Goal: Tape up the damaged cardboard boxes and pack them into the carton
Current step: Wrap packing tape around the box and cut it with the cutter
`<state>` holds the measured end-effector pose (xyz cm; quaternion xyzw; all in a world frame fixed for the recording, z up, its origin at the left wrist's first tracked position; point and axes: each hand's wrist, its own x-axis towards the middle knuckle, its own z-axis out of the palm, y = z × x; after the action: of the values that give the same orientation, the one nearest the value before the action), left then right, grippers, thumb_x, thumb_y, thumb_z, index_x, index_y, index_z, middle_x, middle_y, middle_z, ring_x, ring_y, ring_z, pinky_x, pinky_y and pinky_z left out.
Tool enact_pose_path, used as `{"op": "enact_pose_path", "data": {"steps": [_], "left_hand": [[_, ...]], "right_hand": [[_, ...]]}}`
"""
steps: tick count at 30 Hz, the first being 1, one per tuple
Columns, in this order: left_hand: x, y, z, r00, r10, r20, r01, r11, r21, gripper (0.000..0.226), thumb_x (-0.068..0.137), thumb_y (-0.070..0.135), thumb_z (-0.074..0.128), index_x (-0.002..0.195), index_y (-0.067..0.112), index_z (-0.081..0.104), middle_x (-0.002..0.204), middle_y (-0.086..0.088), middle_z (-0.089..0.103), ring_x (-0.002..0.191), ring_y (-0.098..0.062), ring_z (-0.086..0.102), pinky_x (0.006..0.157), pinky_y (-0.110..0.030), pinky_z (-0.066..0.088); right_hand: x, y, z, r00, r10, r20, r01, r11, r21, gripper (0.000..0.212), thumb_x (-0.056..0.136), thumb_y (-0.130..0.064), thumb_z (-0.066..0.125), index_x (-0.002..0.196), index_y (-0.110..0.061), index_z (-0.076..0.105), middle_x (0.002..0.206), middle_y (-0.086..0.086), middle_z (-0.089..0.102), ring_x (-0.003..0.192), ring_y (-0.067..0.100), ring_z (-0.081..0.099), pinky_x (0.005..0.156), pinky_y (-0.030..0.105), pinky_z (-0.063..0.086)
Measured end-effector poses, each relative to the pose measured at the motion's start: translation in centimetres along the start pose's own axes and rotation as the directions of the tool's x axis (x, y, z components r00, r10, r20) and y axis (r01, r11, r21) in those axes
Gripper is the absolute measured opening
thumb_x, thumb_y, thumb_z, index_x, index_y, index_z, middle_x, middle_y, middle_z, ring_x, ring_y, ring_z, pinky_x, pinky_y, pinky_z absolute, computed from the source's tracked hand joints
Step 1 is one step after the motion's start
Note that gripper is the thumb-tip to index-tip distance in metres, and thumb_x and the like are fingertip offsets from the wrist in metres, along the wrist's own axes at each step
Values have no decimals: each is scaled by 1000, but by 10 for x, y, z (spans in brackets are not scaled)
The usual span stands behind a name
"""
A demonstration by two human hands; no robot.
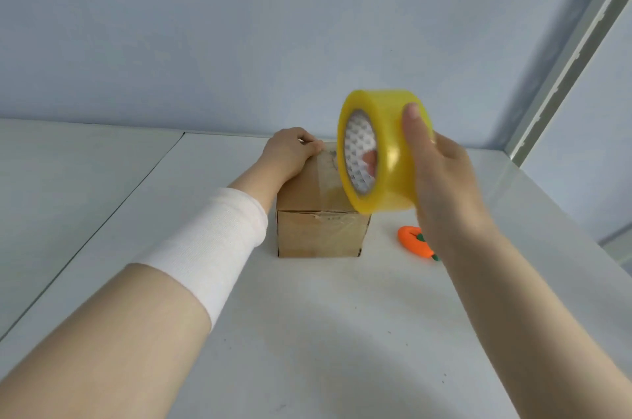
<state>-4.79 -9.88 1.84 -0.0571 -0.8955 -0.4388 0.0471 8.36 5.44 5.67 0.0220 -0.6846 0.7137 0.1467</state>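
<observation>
A small brown cardboard box stands on the white table in the middle of the view. My left hand rests on the box's far top edge, fingers curled over it and pressing down a strip of clear tape. My right hand grips a large yellow tape roll above the box's right side, thumb on the outer face and a finger inside the core. A clear tape strip runs from the roll across the box top.
An orange carrot-shaped cutter lies on the table right of the box, partly behind my right wrist. A blue-grey wall stands close behind. A white frame post rises at the right. A seam splits the table on the left.
</observation>
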Motion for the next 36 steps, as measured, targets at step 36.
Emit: {"op": "enact_pose_path", "data": {"steps": [36], "left_hand": [[-19,25,19,856,228,463,-473,709,524,70,94,59,29,151,21,12,159,4,3,145,-9,0,117,-34,4]], "right_hand": [[-83,27,-14,943,322,82,-323,946,-1,48,61,-56,56,90,-19,63,71,-3,74,63,11,70,52,20,53]]}}
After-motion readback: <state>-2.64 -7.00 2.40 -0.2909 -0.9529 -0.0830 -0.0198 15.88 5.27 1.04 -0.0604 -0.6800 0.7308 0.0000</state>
